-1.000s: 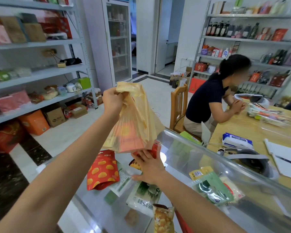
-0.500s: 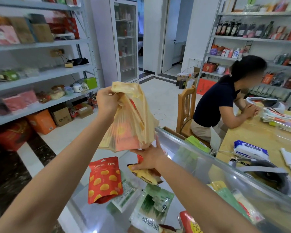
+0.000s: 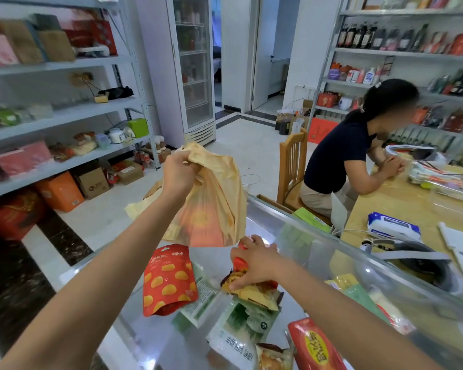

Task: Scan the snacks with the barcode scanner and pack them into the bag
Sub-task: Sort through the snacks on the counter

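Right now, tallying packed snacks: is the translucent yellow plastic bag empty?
Not empty: an orange-red shape shows through the translucent yellow plastic bag, gripped by the left hand. How many items, cannot tell.

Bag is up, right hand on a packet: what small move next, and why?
Probably lift the yellow-and-red packet clear of the other packets: the right hand grips it, and the left hand holds the bag above.

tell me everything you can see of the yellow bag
The bag is thin, translucent yellow-orange plastic, crumpled. The left hand grips its bunched top, holding it up so it hangs above the glass counter. Something orange-red shows faintly through its lower half. A pale part droops left behind the forearm. Just below its bottom edge the right hand grips a snack packet.
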